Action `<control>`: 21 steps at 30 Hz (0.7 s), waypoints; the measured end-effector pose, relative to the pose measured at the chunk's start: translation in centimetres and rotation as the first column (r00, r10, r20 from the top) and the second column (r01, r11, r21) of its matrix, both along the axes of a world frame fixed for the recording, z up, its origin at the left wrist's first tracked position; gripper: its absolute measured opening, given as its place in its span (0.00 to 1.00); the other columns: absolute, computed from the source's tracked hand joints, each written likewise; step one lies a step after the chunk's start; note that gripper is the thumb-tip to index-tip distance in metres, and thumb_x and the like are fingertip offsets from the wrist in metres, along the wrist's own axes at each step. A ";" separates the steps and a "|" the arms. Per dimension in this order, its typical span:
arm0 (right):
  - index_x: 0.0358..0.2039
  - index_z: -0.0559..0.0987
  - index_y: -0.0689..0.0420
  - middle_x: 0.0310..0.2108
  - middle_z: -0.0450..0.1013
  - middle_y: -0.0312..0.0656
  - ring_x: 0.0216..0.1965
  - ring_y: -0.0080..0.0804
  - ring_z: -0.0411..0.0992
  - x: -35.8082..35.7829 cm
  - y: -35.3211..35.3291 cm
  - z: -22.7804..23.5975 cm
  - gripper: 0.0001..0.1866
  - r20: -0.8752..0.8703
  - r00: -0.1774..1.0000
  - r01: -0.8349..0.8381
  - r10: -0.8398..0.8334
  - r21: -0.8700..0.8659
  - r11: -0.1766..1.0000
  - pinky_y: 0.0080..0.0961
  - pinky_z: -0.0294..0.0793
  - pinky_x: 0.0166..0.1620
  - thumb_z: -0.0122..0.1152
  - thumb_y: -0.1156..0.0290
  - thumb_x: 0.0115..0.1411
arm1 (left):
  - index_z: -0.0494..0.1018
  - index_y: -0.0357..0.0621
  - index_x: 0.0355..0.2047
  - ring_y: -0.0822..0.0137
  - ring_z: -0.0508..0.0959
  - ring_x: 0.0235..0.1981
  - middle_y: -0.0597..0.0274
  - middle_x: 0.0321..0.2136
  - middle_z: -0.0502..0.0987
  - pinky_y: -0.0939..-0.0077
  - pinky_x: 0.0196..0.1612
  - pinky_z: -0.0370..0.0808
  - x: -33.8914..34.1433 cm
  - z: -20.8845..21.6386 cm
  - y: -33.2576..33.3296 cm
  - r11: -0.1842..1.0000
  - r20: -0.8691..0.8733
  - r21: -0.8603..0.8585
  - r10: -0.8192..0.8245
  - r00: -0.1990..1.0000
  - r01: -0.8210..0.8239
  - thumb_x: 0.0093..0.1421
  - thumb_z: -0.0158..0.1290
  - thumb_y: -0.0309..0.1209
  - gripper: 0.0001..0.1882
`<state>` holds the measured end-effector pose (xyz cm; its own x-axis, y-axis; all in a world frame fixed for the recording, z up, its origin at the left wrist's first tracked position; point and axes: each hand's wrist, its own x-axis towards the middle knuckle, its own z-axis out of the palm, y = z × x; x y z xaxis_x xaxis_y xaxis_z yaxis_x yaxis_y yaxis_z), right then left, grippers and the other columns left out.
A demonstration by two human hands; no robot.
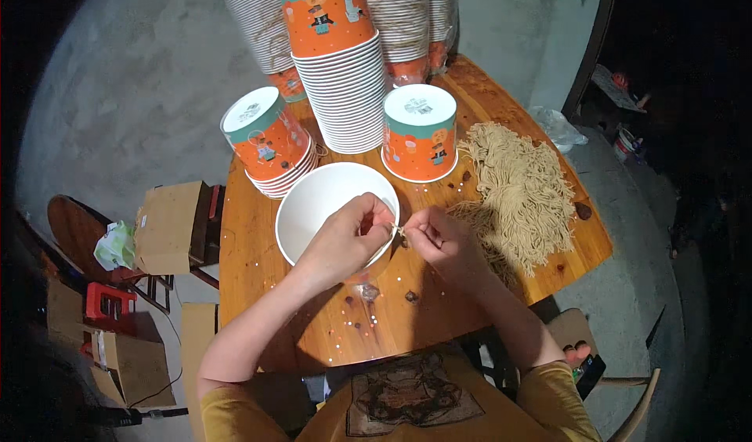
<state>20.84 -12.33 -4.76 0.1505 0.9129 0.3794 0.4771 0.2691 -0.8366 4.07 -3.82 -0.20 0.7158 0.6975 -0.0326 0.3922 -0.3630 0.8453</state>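
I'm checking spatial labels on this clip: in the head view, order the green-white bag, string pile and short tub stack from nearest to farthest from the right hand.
1. String pile: on the table, right beside the right hand.
2. Short tub stack: toward the table's back left.
3. Green-white bag: far left, off the table.

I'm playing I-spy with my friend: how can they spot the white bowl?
On the wooden table, find the upside-down orange tubs. Right in front of them, partly under the left hand, sits the bowl. Its open white inside faces up, unlike theirs.
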 end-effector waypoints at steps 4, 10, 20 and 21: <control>0.30 0.71 0.60 0.20 0.69 0.37 0.21 0.22 0.67 0.0 0.8 -0.8 0.04 -0.077 0.996 -0.028 0.032 0.051 0.998 0.21 0.67 0.26 0.54 0.75 0.57 | 0.67 0.39 0.31 0.73 0.69 0.24 0.64 0.23 0.70 0.75 0.29 0.69 0.1 0.2 -0.4 0.998 0.078 0.064 0.025 0.997 -0.030 0.58 0.51 0.28 0.06; 0.30 0.69 0.61 0.22 0.70 0.38 0.24 0.23 0.70 0.1 0.6 -0.1 0.03 -0.163 0.984 -0.065 0.071 0.043 0.997 0.21 0.69 0.28 0.52 0.76 0.59 | 0.67 0.39 0.33 0.65 0.72 0.25 0.60 0.24 0.70 0.71 0.29 0.72 0.5 1.3 -1.5 0.964 0.000 0.266 0.003 1.000 -0.003 0.59 0.50 0.28 0.06; 0.33 0.71 0.60 0.23 0.70 0.32 0.23 0.16 0.65 0.3 0.9 -0.6 0.03 -0.242 0.960 -0.116 0.142 0.117 0.986 0.15 0.65 0.28 0.50 0.75 0.61 | 0.69 0.37 0.33 0.58 0.74 0.28 0.55 0.28 0.72 0.68 0.33 0.71 1.0 0.7 -1.2 0.845 0.038 0.534 0.000 0.999 -0.020 0.58 0.51 0.26 0.06; 0.34 0.71 0.60 0.23 0.69 0.32 0.22 0.16 0.65 0.1 0.8 -0.3 0.03 -0.268 0.955 -0.097 0.124 0.110 0.989 0.15 0.65 0.28 0.49 0.75 0.61 | 0.69 0.37 0.33 0.58 0.74 0.28 0.55 0.28 0.72 0.68 0.33 0.71 1.0 0.6 -1.1 0.845 0.038 0.534 0.001 0.999 -0.021 0.58 0.51 0.26 0.06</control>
<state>20.98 -11.56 -5.10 0.1606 0.8919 0.4228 0.1964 0.3910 -0.8992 5.03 -4.91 0.43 0.7015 0.6074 0.3727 0.3726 -0.7584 0.5348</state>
